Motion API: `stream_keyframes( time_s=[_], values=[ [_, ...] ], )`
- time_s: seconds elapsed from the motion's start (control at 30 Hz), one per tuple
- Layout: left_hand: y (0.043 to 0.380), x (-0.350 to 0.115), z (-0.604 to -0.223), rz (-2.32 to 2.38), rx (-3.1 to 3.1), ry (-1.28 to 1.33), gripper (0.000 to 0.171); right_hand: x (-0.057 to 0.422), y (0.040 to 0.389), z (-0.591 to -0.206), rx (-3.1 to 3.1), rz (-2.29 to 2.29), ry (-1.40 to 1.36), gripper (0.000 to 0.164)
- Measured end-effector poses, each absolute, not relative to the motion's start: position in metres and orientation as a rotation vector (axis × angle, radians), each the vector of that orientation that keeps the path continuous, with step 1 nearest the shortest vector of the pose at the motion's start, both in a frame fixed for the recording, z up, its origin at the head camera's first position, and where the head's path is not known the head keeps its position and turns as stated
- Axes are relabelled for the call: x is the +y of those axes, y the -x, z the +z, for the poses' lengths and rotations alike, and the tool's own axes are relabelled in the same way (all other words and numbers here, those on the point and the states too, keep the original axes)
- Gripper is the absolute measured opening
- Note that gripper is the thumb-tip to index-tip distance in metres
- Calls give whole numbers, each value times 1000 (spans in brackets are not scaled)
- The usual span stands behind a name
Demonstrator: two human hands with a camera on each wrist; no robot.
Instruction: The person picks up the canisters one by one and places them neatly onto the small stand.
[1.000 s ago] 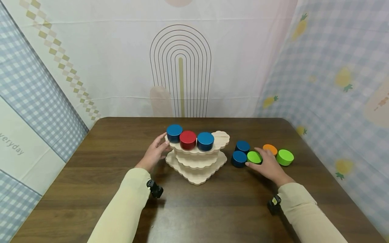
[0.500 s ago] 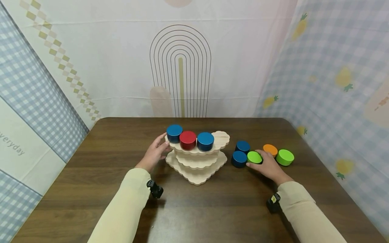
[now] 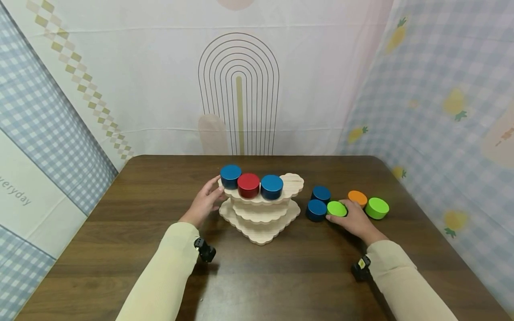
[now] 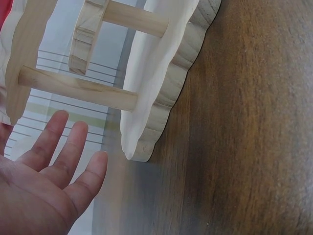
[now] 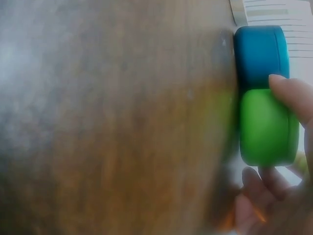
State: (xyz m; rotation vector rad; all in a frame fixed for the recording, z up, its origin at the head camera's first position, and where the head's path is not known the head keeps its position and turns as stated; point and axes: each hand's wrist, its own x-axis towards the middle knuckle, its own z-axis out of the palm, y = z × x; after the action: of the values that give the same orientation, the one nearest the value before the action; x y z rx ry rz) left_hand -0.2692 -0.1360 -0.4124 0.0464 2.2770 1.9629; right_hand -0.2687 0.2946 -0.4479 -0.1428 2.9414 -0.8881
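Note:
In the head view, a pale wooden tiered stand [image 3: 261, 214] with scalloped edges bears a blue round tin [image 3: 230, 176], a red tin [image 3: 248, 185] and a second blue tin on its top tier. My left hand [image 3: 204, 203] holds the left edge of that tier; in the left wrist view three fingers [image 4: 73, 152] stretch out free below it. To the right, my right hand [image 3: 355, 218] grips a green round tin [image 3: 336, 208] that stands on the table. The right wrist view has the thumb [image 5: 291, 93] on one side of this green tin [image 5: 266, 128], fingers on the other.
Two blue tins [image 3: 316, 210] stand just left of the gripped green one. An orange tin [image 3: 358, 199] and another green tin [image 3: 377, 208] are right of my right hand. The brown wooden table [image 3: 277, 281] ends at a patterned cloth backdrop [image 3: 313, 89].
My right fingers have drawn in slightly round the green tin, with the hand barely shifting. My left hand and the stand keep their places.

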Motion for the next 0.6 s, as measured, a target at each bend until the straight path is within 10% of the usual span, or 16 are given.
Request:
stream_keyframes(
  time_s=[0.6],
  values=[
    [270,-136,-413,1960,2280,-41,56,291,262,-429,3041,-971,180,75]
  ],
)
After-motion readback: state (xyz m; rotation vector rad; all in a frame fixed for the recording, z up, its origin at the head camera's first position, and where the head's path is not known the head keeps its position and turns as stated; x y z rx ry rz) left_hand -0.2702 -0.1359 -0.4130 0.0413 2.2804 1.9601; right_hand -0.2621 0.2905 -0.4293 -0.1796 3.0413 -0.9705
